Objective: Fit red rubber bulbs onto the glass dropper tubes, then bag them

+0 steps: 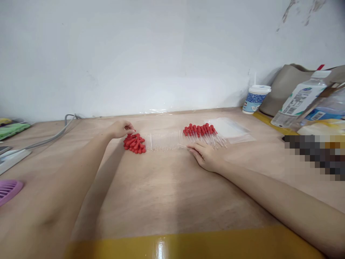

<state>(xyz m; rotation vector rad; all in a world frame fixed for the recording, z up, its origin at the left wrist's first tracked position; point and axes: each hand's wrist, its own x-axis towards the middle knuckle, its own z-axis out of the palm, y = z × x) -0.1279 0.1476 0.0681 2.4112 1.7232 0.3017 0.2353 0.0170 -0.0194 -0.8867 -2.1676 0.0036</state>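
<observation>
My left hand [122, 128] is at the top edge of a pile of red rubber dropper bulbs [136, 144], its fingertips closed on one bulb. Beside the pile, a row of clear thin dropper tubes [164, 140] lies side by side on the table. My right hand [205, 155] pinches one clear dropper tube [183, 146], whose end points left toward the row. Just behind this hand lies a bunch of droppers with red bulbs [199, 130] on their clear stems. The hand partly covers those stems.
Clear plastic bags [231, 128] lie right of the droppers. Farther right stand a lidded paper cup [256, 99], a plastic bottle [300, 99] and a grey container [280, 86]. At left are a grey cable [51, 139] and a purple slotted object [10, 191]. Yellow tape [161, 246] edges the table.
</observation>
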